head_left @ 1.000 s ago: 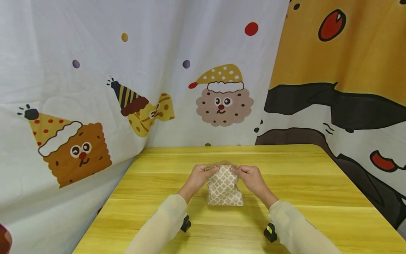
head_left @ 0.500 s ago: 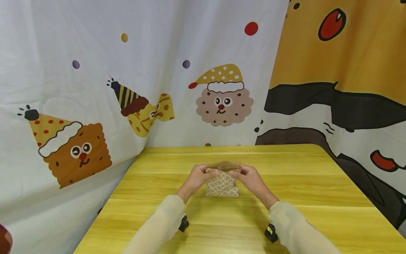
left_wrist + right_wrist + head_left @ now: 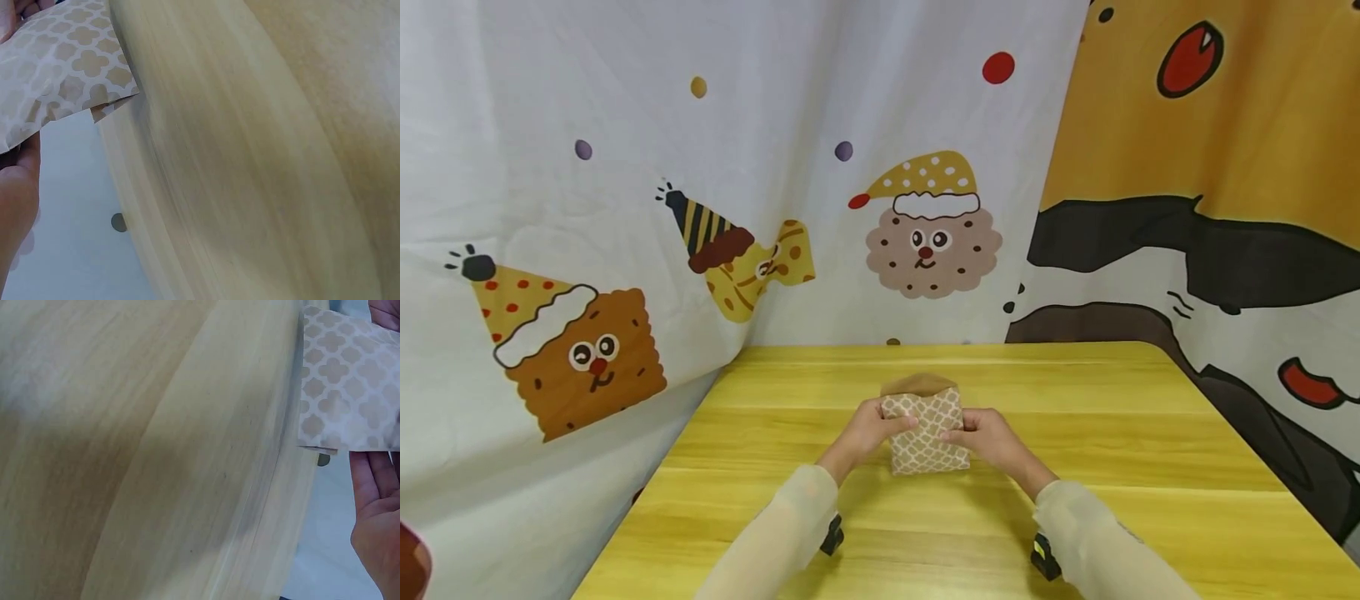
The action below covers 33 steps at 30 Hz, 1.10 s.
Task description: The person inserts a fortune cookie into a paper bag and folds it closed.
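Observation:
A paper bag (image 3: 929, 450) with a white lattice pattern on tan is held up over the table, its plain brown inside (image 3: 921, 384) showing at the top. My left hand (image 3: 877, 432) grips its left side, thumb across the front. On the other side, my right hand (image 3: 991, 435) pinches the right edge with the thumb in front and fingers behind. In the left wrist view a lower corner of the bag (image 3: 87, 59) hangs clear of the tabletop. The right wrist view has the bag (image 3: 334, 372) above the curled fingers of the right hand (image 3: 382, 531). The bag's contents are hidden.
A yellow wood-grain table (image 3: 760, 533) spreads beneath both arms. Behind it hangs a white curtain (image 3: 805, 75) printed with cartoon biscuits, with an orange and black print at the right. Small black devices (image 3: 1047, 557) are worn under both wrists.
Both hands have slid from the bag's top corners down to its sides. The bag was tilted up with its mouth coming into sight, and more of the brown inside now shows.

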Tool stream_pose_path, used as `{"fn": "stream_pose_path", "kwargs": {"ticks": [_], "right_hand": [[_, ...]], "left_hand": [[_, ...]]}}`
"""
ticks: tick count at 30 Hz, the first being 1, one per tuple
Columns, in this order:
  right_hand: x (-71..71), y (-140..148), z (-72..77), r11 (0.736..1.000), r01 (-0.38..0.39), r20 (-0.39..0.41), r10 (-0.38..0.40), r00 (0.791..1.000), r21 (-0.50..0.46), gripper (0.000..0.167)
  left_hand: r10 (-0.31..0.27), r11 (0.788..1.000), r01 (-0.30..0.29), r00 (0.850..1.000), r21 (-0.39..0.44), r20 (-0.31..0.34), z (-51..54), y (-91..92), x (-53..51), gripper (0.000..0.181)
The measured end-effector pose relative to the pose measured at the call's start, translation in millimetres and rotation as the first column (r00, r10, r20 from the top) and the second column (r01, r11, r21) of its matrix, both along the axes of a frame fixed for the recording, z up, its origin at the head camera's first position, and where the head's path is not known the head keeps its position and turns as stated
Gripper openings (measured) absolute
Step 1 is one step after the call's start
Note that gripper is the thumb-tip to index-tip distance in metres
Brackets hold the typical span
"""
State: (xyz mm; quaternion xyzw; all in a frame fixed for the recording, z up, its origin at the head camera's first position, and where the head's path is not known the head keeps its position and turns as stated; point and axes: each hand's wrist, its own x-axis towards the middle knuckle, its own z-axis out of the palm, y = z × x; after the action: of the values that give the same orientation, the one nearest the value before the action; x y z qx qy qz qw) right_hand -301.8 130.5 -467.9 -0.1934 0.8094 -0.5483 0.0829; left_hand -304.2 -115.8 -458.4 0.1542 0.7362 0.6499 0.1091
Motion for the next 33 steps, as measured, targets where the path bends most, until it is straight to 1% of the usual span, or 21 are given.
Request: {"fn": "stream_pose_path", "kwargs": {"ticks": [2, 3, 6, 9, 11, 12, 15, 17, 18, 21, 22, 24, 26, 29, 31, 33], "right_hand": [[0.8, 1, 1.8, 1.000, -0.018, 0.011, 0.018, 1.000, -0.024, 0.027], [1.2, 1, 3.3, 0.999, -0.025, 0.008, 0.025, 1.000, -0.032, 0.032], [1.7, -1, 10.5, 0.997, -0.018, -0.007, 0.017, 1.000, -0.069, 0.058], [2.7, -5, 19.2, 0.996, 0.042, -0.039, -0.046, 0.998, -0.078, 0.053], [3.3, -7, 22.7, 0.993, 0.069, -0.039, -0.073, 0.997, -0.097, 0.042], [3.5, -7, 23.8, 0.991, 0.066, -0.034, -0.070, 0.997, -0.114, 0.037], [3.4, -8, 24.6, 0.989, 0.063, -0.033, -0.068, 0.997, -0.135, 0.034], [2.8, -8, 24.4, 0.988, 0.078, -0.048, -0.085, 0.995, -0.133, 0.029], [2.5, -8, 24.1, 0.987, 0.094, -0.054, -0.102, 0.993, -0.132, 0.030], [0.9, -8, 23.0, 0.980, 0.157, -0.069, -0.166, 0.984, -0.120, 0.044], [0.5, -7, 22.8, 0.978, 0.171, -0.070, -0.180, 0.981, -0.118, 0.047], [-0.6, -6, 22.4, 0.976, 0.179, -0.065, -0.188, 0.980, -0.128, 0.047], [-1.5, -6, 23.1, 0.977, 0.165, -0.069, -0.175, 0.982, -0.134, 0.044], [-2.7, -6, 25.4, 0.978, 0.162, -0.095, -0.175, 0.980, -0.132, 0.034], [-3.4, -5, 26.4, 0.977, 0.178, -0.108, -0.191, 0.976, -0.119, 0.028], [-4.7, -3, 26.3, 0.975, 0.196, -0.107, -0.207, 0.972, -0.110, 0.026]], "left_hand": [[0.005, 1.000, -0.005, 1.000, 0.012, 0.005, -0.5, -1.0, -0.4, 0.029], [0.005, 1.000, -0.005, 1.000, 0.011, 0.008, -0.5, -1.3, -0.5, 0.029], [-0.020, 1.000, 0.020, 1.000, 0.003, 0.012, 1.6, -1.1, -0.6, 0.028], [-0.040, 0.999, 0.040, 0.999, -0.028, -0.008, 4.3, 1.1, -0.4, 0.033], [-0.033, 0.999, 0.032, 0.999, -0.040, -0.029, 5.4, 2.8, -0.4, 0.037], [-0.021, 0.999, 0.020, 0.999, -0.040, -0.037, 5.7, 3.5, -0.5, 0.038], [0.027, 0.999, -0.029, 0.998, -0.036, -0.050, 5.8, 4.8, -1.3, 0.038], [0.059, 0.998, -0.061, 0.997, -0.032, -0.048, 5.6, 5.4, -2.1, 0.035], [0.075, 0.997, -0.076, 0.996, -0.028, -0.048, 5.5, 5.6, -2.4, 0.034], [0.108, 0.993, -0.110, 0.993, -0.032, -0.051, 6.1, 4.8, -2.5, 0.032], [0.110, 0.993, -0.111, 0.993, -0.026, -0.048, 6.7, 4.4, -2.6, 0.031], [0.101, 0.995, -0.102, 0.994, -0.019, -0.051, 8.3, 3.3, -2.1, 0.030], [0.082, 0.996, -0.083, 0.995, -0.018, -0.052, 11.0, 2.2, -1.5, 0.030], [0.061, 0.998, -0.062, 0.996, -0.028, -0.064, 14.8, 0.3, -0.7, 0.035], [0.062, 0.997, -0.066, 0.995, -0.049, -0.081, 15.6, -1.4, -1.1, 0.039], [0.067, 0.996, -0.073, 0.993, -0.054, -0.093, 15.6, -3.2, -2.1, 0.040]]}}
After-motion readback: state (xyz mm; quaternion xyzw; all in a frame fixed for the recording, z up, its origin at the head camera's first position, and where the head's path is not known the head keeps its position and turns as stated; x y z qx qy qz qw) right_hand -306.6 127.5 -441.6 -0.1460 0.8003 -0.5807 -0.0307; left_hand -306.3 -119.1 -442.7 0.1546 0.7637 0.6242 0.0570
